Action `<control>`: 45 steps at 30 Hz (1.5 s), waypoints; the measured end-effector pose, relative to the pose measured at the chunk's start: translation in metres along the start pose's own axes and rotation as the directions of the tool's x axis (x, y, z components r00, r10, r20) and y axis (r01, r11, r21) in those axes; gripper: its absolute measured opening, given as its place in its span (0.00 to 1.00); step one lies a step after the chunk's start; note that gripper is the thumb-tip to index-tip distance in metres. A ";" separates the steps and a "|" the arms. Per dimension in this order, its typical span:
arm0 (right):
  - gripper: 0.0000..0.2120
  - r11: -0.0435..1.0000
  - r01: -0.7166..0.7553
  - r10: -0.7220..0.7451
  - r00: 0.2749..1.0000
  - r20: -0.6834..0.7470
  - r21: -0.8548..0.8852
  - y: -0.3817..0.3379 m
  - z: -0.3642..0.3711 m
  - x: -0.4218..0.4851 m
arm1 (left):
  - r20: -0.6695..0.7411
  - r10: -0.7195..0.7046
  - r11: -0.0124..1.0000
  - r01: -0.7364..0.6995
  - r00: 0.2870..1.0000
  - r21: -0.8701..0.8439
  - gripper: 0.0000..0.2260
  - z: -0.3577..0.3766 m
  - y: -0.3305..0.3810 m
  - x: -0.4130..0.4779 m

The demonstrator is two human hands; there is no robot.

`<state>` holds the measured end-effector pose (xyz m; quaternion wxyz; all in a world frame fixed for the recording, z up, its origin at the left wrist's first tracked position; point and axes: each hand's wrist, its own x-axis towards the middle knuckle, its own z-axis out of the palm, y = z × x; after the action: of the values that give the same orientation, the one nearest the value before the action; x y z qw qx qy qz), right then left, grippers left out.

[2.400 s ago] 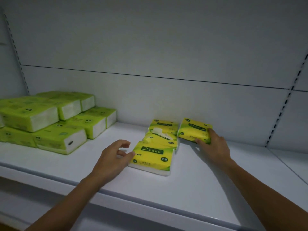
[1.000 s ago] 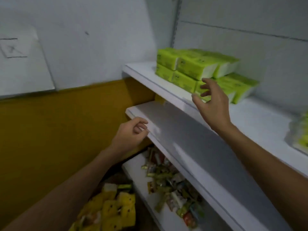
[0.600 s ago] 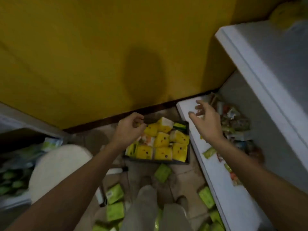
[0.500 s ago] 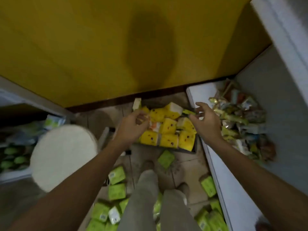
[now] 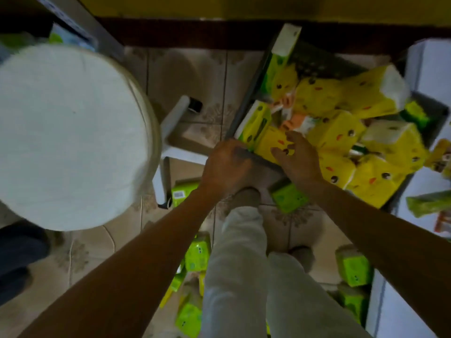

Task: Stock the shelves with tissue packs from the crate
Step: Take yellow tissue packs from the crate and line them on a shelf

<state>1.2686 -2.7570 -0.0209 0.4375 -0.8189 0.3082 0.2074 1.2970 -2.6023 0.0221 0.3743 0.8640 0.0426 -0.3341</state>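
Note:
A dark grey crate (image 5: 246,104) stands on the tiled floor, full of several yellow tissue packs (image 5: 338,132) with small faces printed on them. A green-and-white pack (image 5: 255,123) leans at the crate's left wall. My right hand (image 5: 299,158) hovers with fingers spread over the nearest yellow pack (image 5: 269,145), at or just above it. My left hand (image 5: 225,165) is at the crate's near left corner, fingers loosely curled downward, holding nothing that I can see.
A round white stool (image 5: 68,135) fills the left side. Green tissue packs (image 5: 289,198) lie scattered on the floor around my legs (image 5: 241,264) and feet. The white bottom shelf (image 5: 432,67) runs along the right, with snack packets (image 5: 429,203) on it.
My view swung from the shelf down to the floor. Both hands dropped from the shelf to the crate, and the right hand now spreads over a yellow pack.

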 end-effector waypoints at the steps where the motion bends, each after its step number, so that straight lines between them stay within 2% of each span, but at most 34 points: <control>1: 0.27 1.000 0.007 -0.007 1.000 0.011 -0.016 0.006 0.007 0.014 | 0.008 -0.020 1.000 0.021 1.000 -0.011 0.16 0.010 -0.007 0.011; 5: 0.28 0.998 0.041 -0.040 0.999 0.023 -0.056 0.019 0.019 0.069 | 0.033 -0.067 0.993 0.070 0.997 -0.095 0.19 0.043 -0.022 0.048; 9: 0.33 0.998 0.060 -0.056 0.987 0.150 -0.019 0.014 0.025 0.112 | -0.022 -0.106 0.986 0.102 0.994 -0.132 0.21 0.064 -0.019 0.074; 12: 0.30 0.996 0.084 -0.088 0.970 0.228 0.023 0.004 0.033 0.121 | -0.050 -0.137 0.980 0.128 0.989 -0.153 0.22 0.072 -0.012 0.084; 14: 0.25 0.992 0.114 -0.124 0.973 0.197 0.059 0.003 0.032 0.117 | -0.077 -0.129 0.985 0.119 0.989 -0.126 0.23 0.075 -0.008 0.082; 18: 0.30 0.986 0.140 -0.150 0.983 0.111 0.086 0.004 0.009 0.100 | -0.128 -0.091 0.993 0.080 0.988 -0.092 0.23 0.073 0.005 0.057; 20: 0.28 0.980 0.181 -0.186 0.981 0.052 0.089 -0.004 -0.008 0.086 | -0.140 -0.058 0.994 0.045 0.988 -0.095 0.23 0.069 0.019 0.039; 25: 0.23 0.954 0.295 -0.292 0.955 -0.053 0.047 -0.036 -0.073 0.024 | -0.196 0.030 0.992 -0.053 0.980 -0.114 0.26 0.053 0.071 -0.023; 29: 0.33 0.961 0.250 -0.244 0.968 -0.059 0.116 -0.050 -0.147 -0.069 | -0.262 0.075 0.988 -0.106 0.962 -0.108 0.27 0.028 0.129 -0.092; 31: 0.35 0.962 0.209 -0.198 0.977 -0.077 0.176 -0.061 -0.191 -0.128 | -0.280 0.125 0.979 -0.163 0.952 -0.120 0.24 0.014 0.173 -0.137; 34: 0.33 0.924 0.249 -0.209 0.964 -0.163 0.289 -0.085 -0.260 -0.206 | -0.293 0.220 0.953 -0.269 0.930 -0.138 0.17 -0.013 0.243 -0.195; 36: 0.34 0.898 0.302 -0.240 0.946 -0.218 0.319 -0.103 -0.302 -0.248 | -0.311 0.326 0.924 -0.371 0.893 -0.093 0.16 -0.036 0.288 -0.224; 38: 0.39 0.870 0.399 -0.313 0.901 -0.299 0.291 -0.122 -0.344 -0.280 | -0.328 0.464 0.864 -0.502 0.823 -0.036 0.18 -0.060 0.336 -0.249; 41: 0.47 0.831 0.548 -0.463 0.777 -0.427 0.096 -0.155 -0.400 -0.328 | -0.326 0.652 0.741 -0.667 0.685 0.080 0.22 -0.089 0.404 -0.283; 45: 0.48 0.756 0.638 -0.601 0.592 -0.537 -0.143 -0.178 -0.460 -0.391 | -0.291 0.795 0.581 -0.805 0.532 0.116 0.28 -0.114 0.480 -0.331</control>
<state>1.1400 -2.9430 0.5668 0.3996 -0.8829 0.1232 -0.2136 1.2585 -2.8106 0.5769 0.4878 0.8221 -0.2932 0.0159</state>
